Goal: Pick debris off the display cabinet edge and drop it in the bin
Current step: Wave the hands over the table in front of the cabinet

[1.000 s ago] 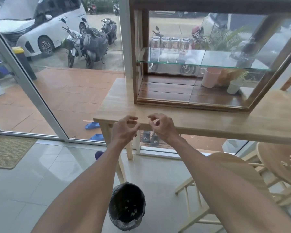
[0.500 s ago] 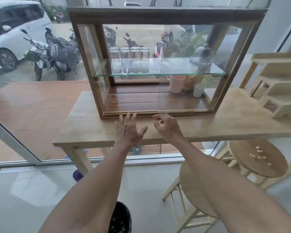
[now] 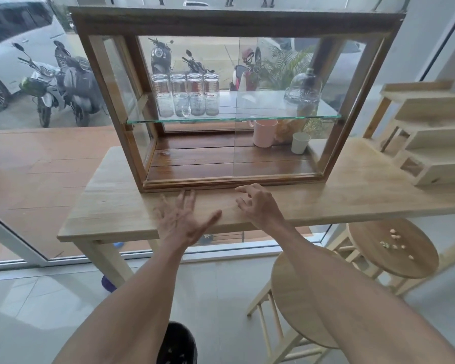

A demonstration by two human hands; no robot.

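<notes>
A dark wooden display cabinet (image 3: 247, 21) with glass sides stands on a pale wooden table (image 3: 111, 206). My left hand (image 3: 180, 222) is open with its fingers spread, the fingertips reaching close to the cabinet's front bottom edge. My right hand (image 3: 255, 203) hovers just right of it, fingers loosely curled and apart, nothing visible in it. No debris shows on the cabinet edge from here. The bin (image 3: 176, 345), lined with a black bag, sits on the floor at the bottom, mostly hidden by my left arm.
Inside the cabinet stand several glass jars (image 3: 187, 94), a pink cup (image 3: 265, 133) and a white cup (image 3: 300, 142). Two round wooden stools (image 3: 294, 298) are to the right; the farther stool (image 3: 393, 248) has crumbs on its seat. A wooden rack (image 3: 431, 135) occupies the table's right end.
Both hands moved forward from the table's near edge to the cabinet's bottom edge. The left hand opened from a pinch to spread fingers. The view swung right and upward.
</notes>
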